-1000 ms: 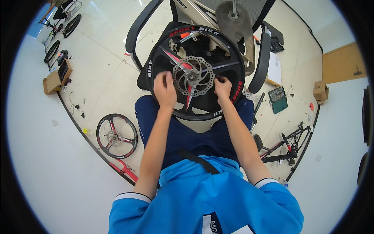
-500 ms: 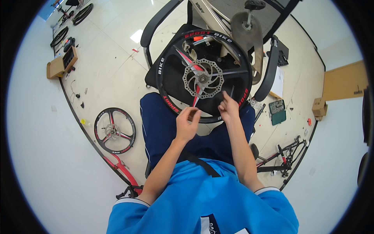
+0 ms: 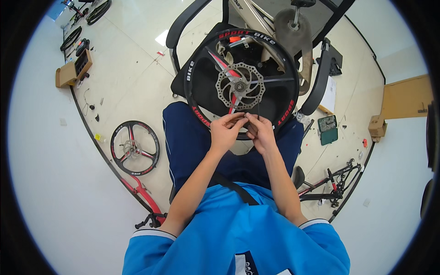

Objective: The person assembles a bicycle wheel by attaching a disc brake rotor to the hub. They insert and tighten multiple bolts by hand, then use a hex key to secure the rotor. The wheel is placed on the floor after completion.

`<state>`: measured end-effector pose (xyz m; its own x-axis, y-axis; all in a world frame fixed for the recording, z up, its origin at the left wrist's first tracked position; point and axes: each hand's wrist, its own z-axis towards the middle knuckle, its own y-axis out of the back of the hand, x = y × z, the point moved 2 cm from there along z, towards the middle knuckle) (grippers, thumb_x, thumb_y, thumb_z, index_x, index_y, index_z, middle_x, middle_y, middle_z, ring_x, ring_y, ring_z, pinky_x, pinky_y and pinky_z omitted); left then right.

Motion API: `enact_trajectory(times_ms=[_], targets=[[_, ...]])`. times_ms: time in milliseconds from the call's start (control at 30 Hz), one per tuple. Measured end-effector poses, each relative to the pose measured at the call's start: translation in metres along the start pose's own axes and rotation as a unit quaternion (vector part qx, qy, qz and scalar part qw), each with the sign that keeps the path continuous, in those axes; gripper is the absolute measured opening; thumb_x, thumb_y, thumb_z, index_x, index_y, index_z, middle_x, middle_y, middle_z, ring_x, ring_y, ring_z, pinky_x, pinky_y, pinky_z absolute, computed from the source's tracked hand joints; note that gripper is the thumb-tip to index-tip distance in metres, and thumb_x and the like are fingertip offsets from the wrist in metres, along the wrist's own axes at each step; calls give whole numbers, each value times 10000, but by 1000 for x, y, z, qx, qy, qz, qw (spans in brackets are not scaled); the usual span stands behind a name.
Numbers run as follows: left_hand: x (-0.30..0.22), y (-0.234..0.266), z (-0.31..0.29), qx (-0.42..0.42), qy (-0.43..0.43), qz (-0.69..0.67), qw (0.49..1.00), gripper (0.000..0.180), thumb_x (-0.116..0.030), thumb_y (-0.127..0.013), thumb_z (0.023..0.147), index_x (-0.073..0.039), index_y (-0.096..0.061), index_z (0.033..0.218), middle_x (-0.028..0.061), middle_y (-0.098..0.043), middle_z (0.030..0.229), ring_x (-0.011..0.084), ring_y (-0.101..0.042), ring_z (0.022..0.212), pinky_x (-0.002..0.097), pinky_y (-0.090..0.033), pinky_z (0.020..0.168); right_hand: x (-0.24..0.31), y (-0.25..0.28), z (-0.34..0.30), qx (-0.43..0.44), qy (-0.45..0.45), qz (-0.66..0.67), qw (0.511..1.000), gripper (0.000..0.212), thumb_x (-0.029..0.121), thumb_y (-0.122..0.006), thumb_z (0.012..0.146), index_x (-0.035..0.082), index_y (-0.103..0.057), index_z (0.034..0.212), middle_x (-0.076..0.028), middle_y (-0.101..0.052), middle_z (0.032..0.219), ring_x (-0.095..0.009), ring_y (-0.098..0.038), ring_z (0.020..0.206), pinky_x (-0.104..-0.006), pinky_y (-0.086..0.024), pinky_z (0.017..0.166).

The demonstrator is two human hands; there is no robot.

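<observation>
Wheel [image 3: 240, 86] overhangs seat edge [image 3: 180, 92], left hand [image 3: 223, 134] and right hand [image 3: 262, 134] apparently pinching something small [image 3: 246, 116].

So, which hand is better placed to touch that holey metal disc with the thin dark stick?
Probably the right hand: the thin dark stick seems to rise from it toward the metal disc. The left hand sits farther from the stick.

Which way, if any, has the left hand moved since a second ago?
Yes: against the left chair armrest, the left hand has moved right and down in the picture.
</observation>
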<state>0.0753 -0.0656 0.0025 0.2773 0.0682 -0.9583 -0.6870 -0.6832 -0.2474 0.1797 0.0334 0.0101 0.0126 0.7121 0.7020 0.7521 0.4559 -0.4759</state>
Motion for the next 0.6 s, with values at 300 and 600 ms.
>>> enact_trajectory(times_ms=[300, 600], targets=[[9, 2, 5, -38, -35, 34, 998, 209, 20, -724, 902, 83, -665, 1093, 85, -730, 971, 111, -708, 861, 237, -571, 781, 26, 11, 4, 57, 51, -127, 989, 438, 305, -481, 1062, -73, -694, 1119, 65, -270, 566, -68, -281, 473, -264, -382, 506], [-9, 4, 54, -67, -246, 249, 934, 145, -54, -795, 793, 11, -700, 882, 100, -692, 802, 197, -659, 623, 288, -523, 615, 44, 17, -22, -12, 134, -346, 929, 336, 131, -504, 1039, -7, -652, 1307, -11, -558, 657, -78, -543, 533, -254, -499, 540]])
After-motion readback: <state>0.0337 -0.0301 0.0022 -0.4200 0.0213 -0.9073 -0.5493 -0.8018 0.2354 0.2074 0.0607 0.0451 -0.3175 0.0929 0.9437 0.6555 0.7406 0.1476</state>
